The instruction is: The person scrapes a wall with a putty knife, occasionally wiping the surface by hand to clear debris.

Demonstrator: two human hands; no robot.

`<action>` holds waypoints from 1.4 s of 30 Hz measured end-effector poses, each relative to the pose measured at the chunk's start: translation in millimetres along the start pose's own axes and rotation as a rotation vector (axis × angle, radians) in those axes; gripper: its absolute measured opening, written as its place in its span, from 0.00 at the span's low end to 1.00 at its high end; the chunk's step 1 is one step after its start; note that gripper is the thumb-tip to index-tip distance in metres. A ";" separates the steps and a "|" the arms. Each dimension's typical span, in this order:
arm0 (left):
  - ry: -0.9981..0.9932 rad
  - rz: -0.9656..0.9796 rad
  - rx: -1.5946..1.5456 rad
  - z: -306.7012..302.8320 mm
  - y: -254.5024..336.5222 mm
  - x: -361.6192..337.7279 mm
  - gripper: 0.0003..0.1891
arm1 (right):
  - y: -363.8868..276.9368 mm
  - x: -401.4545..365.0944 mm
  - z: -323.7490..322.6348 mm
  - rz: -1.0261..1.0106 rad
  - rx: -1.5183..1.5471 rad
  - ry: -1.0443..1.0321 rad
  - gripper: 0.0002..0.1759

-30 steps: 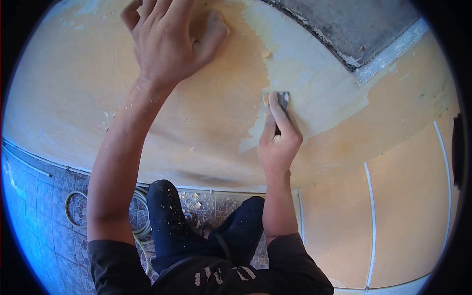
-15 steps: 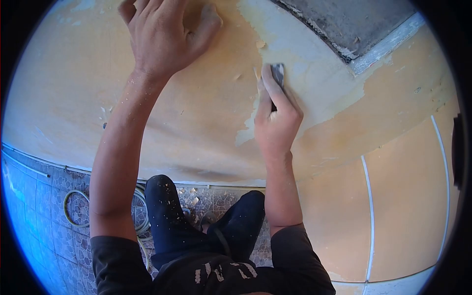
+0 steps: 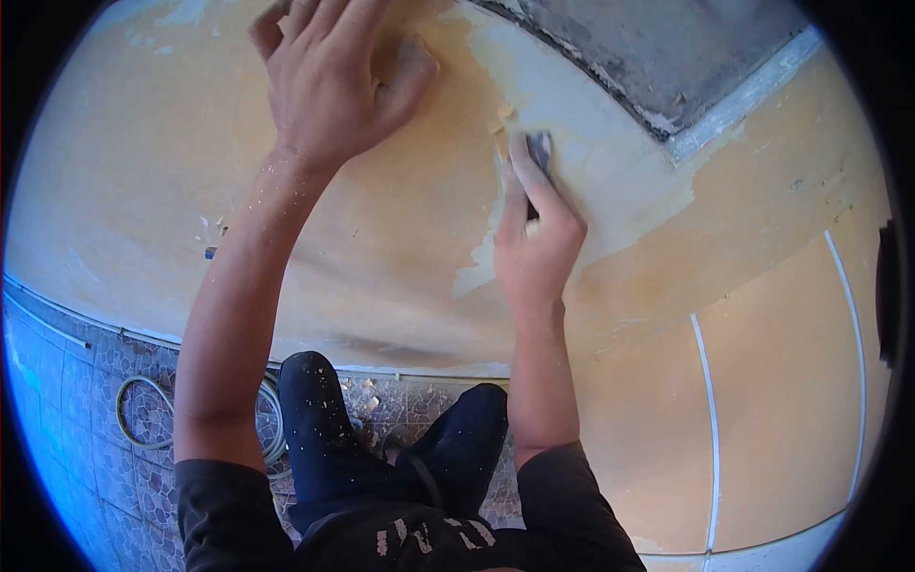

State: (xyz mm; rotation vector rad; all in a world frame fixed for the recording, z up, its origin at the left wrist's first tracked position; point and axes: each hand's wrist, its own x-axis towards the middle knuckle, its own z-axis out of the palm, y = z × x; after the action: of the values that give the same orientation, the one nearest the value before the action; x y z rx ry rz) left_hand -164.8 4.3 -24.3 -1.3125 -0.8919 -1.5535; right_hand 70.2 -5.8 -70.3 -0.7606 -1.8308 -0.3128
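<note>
My left hand [image 3: 334, 81] lies against the orange wall [image 3: 400, 210] at the upper left, its fingers spread and the tips cut off by the frame's top edge. At the centre right my right hand [image 3: 540, 234] is wrapped round a small dark scraper [image 3: 539, 151], whose blade end shows past the index finger. The scraper is at the wall where orange paint meets a pale, bare patch [image 3: 610, 181] with a ragged edge. A loose paint flake [image 3: 503, 114] curls just above and left of the scraper.
A grey recessed panel [image 3: 696, 57] with a rough border fills the upper right. Below are my knees, dusted with flakes, a patterned tiled floor [image 3: 114, 458] and a coiled hose [image 3: 143, 443]. White lines [image 3: 710, 419] run down the orange surface at right.
The wall and panel have shifted slightly leftward and down in view. My left hand appears slightly further right. My right hand still holds the scraper, and the paint edge beside it looks more lifted.
</note>
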 end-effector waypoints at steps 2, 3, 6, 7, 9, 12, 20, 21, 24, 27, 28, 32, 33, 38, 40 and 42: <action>-0.018 -0.008 -0.009 1.7 -2.8 -0.2 0.23 | -12.2 17.6 0.8 -0.030 0.038 -0.015 0.20; -0.037 -0.025 -0.009 0.0 -1.5 -0.5 0.23 | -16.1 15.7 -4.3 0.056 0.046 -0.071 0.19; -0.063 -0.009 0.026 -3.0 -4.8 -2.4 0.24 | 0.8 -6.4 -9.6 0.007 0.003 -0.036 0.20; -0.048 -0.011 0.038 -4.4 -4.8 -0.3 0.24 | 2.7 -2.5 -6.3 -0.012 0.007 -0.036 0.20; -0.045 -0.038 -0.006 -4.1 1.8 1.5 0.24 | 0.2 2.1 -1.4 -0.052 -0.033 -0.010 0.20; -0.062 -0.040 -0.026 -1.8 -2.1 -1.2 0.25 | -14.9 20.6 0.8 0.036 0.084 -0.056 0.20; -0.097 -0.097 -0.050 -3.6 2.0 -0.2 0.25 | -14.7 21.1 9.2 -0.028 0.048 -0.013 0.21; -0.082 -0.087 -0.075 -1.7 0.2 -0.2 0.25 | -19.4 28.7 10.0 -0.066 0.042 -0.008 0.20; -0.079 -0.063 -0.053 -5.4 -1.5 -2.0 0.26 | -16.3 21.5 5.4 -0.054 0.022 -0.018 0.19; -0.120 -0.069 -0.021 -10.6 0.3 1.8 0.26 | -14.2 11.9 -1.7 -0.016 -0.047 -0.053 0.18; -0.111 -0.086 -0.027 -10.2 2.4 2.6 0.25 | -11.8 16.8 3.1 -0.024 -0.042 -0.055 0.18; -0.108 -0.080 -0.061 -8.6 1.9 1.3 0.24 | -20.8 36.1 10.2 -0.088 0.011 0.001 0.18; -0.102 -0.081 -0.056 -8.8 1.4 -0.1 0.24 | -22.3 39.2 10.7 -0.104 0.030 -0.006 0.18; -0.104 -0.125 -0.101 -6.8 -0.3 -5.5 0.25 | -15.0 30.6 7.7 -0.068 0.009 -0.056 0.18; -0.113 -0.144 -0.111 -1.6 2.3 -7.1 0.25 | -30.0 48.6 13.8 -0.115 -0.031 -0.015 0.17; -0.018 -0.101 -0.082 3.0 -1.6 -7.7 0.25 | -33.8 50.7 10.2 -0.114 -0.036 -0.024 0.17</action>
State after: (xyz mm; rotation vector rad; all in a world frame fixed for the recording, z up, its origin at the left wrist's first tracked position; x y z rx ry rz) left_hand -164.9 9.0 -31.3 -1.3587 -0.9266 -1.6744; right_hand 30.1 -8.1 -23.3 -0.6887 -1.8991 -0.4124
